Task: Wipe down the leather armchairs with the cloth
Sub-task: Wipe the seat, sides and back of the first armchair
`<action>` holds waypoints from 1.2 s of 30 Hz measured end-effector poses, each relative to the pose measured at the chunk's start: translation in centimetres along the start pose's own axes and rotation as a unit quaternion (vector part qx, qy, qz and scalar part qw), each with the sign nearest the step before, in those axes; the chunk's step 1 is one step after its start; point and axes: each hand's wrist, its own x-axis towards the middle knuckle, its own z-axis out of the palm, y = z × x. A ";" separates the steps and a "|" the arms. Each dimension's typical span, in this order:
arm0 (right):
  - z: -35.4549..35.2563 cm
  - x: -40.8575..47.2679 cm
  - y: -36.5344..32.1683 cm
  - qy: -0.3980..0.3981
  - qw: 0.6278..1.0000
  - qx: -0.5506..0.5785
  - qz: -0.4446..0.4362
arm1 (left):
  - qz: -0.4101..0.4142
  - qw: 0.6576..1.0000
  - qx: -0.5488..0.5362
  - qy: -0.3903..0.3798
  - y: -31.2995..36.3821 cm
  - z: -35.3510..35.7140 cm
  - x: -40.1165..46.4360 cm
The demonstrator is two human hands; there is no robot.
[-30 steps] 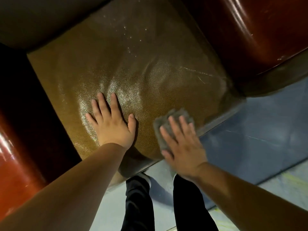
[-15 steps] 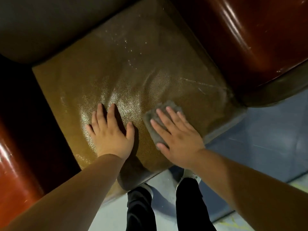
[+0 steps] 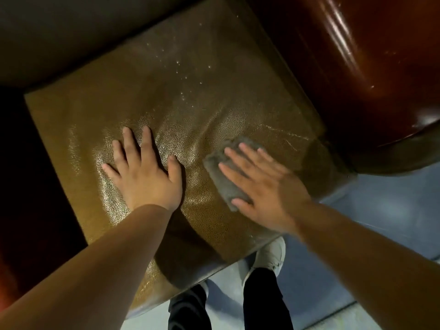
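The armchair's olive-brown leather seat cushion [image 3: 166,96] fills the middle of the head view, shiny and pebbled. My left hand [image 3: 142,172] lies flat on it with fingers spread, pressing the leather. To its right my right hand [image 3: 259,184] presses a folded grey cloth [image 3: 221,177] onto the cushion with straight fingers. The cloth shows at the fingertips and along the thumb side; the rest lies under the palm. Small white specks dot the cushion farther back.
A glossy reddish-brown armrest [image 3: 357,67] rises at the upper right, and a second one [image 3: 9,270] sits at the lower left. The dark backrest [image 3: 71,32] runs along the top left. My legs and white shoes [image 3: 269,256] stand on the blue-grey floor [image 3: 392,210] below the cushion's front edge.
My right hand slid the cloth from the cushion's front edge inward toward my left hand, then a little rightward. My left hand stayed flat on the seat.
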 end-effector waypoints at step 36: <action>-7.0 13.1 -1.9 -0.121 0.986 0.036 0.111 | -0.059 0.992 -0.020 -0.108 0.7 -3.8 2.4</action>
